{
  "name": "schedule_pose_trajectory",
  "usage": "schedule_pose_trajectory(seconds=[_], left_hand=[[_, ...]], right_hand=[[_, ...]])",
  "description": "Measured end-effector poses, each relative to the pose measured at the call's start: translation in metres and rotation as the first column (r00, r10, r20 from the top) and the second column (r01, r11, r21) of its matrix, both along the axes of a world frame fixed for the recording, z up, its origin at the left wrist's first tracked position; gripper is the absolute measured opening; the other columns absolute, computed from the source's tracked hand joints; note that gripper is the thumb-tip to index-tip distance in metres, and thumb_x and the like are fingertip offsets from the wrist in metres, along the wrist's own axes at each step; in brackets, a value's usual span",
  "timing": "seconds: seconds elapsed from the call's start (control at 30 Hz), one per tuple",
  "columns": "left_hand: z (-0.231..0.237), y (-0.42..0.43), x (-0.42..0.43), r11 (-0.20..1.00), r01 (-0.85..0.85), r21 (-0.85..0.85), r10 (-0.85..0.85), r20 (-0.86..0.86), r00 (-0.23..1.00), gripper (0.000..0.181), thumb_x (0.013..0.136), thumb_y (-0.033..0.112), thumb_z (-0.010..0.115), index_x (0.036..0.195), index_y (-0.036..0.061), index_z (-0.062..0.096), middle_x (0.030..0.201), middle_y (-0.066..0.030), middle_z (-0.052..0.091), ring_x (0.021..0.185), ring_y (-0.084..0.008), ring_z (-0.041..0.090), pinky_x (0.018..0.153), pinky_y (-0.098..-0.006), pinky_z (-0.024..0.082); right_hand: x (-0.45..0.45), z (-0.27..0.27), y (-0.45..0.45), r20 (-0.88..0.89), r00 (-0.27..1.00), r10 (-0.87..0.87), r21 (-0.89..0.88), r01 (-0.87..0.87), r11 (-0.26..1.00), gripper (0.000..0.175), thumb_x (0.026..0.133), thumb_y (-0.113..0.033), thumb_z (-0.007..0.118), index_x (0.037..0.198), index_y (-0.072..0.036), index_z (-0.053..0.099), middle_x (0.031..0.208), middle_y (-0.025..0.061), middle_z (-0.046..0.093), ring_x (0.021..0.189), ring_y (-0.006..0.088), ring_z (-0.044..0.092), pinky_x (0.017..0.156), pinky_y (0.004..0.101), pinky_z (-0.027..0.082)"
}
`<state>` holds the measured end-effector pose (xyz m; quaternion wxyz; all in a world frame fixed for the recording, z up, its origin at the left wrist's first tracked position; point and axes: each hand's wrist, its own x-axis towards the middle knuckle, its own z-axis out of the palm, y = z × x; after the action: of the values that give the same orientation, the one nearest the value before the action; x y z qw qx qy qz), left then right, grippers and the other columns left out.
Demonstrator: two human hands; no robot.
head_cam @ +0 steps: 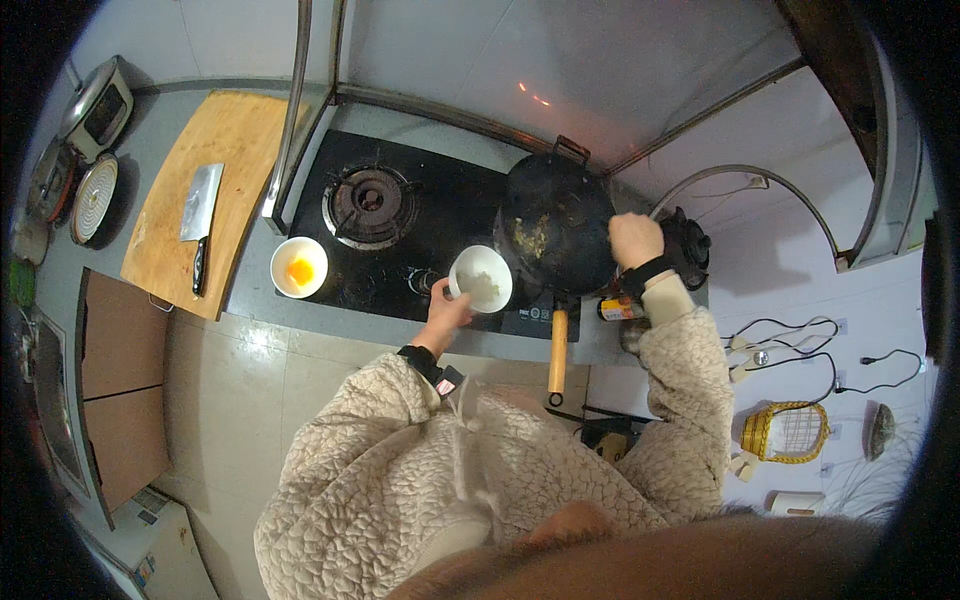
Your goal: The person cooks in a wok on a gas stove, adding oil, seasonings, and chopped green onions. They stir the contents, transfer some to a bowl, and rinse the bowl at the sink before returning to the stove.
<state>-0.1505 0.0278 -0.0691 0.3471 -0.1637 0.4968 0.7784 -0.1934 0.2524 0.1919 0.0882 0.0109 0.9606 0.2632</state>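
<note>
My left hand (448, 309) grips a small white bowl (482, 277) by its near left side, over the front of the black gas hob; a little pale food lies in the bowl. To its right stands a black wok (577, 225) with bits of yellowish food in it and a wooden handle (558, 352) towards me. My right hand (636, 240) is a closed fist at the wok's right rim; whether it holds something is hidden. Left of the hob's front corner is a white bowl (277, 274) holding raw egg with an orange yolk.
A cleaver (201, 206) lies on a wooden chopping board (161, 247) at the left. Beside the wok is an empty burner (370, 199). A dark lidded pot (686, 244) and a jar with a yellow label (616, 308) are at the right. A metal rail (289, 127) rises between board and hob.
</note>
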Motion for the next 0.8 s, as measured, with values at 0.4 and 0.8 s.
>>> schedule_pose_trajectory(seconds=[0.4, 0.8], left_hand=[[0.020, 0.012, -0.007, 1.000, -0.001, 0.020, 0.001, -0.001, 1.000, 0.061, 0.080, 0.014, 0.057, 0.128, 0.0081, 0.020, 0.085, -0.0099, 0.055, 0.068, -0.0158, 0.058, 0.058, -0.0290, 0.049], [0.014, 0.018, -0.005, 0.999, 0.006, 0.041, -0.005, -0.023, 1.000, 0.065, 0.080, 0.017, 0.061, 0.129, 0.0095, 0.020, 0.087, -0.0108, 0.057, 0.067, -0.0168, 0.060, 0.058, -0.0304, 0.050]], right_hand=[[0.047, 0.058, -0.017, 0.121, 0.988, 0.092, -0.422, -0.033, 0.906, 0.023, 0.075, -0.022, 0.063, 0.088, -0.003, 0.065, 0.073, 0.0173, 0.062, 0.071, 0.0337, 0.061, 0.064, 0.0419, 0.048], [0.104, 0.130, -0.018, 0.012, 1.000, 0.016, -0.500, -0.008, 0.866, 0.018, 0.074, -0.014, 0.062, 0.091, -0.006, 0.063, 0.070, 0.0180, 0.059, 0.067, 0.0347, 0.058, 0.058, 0.0415, 0.044]])
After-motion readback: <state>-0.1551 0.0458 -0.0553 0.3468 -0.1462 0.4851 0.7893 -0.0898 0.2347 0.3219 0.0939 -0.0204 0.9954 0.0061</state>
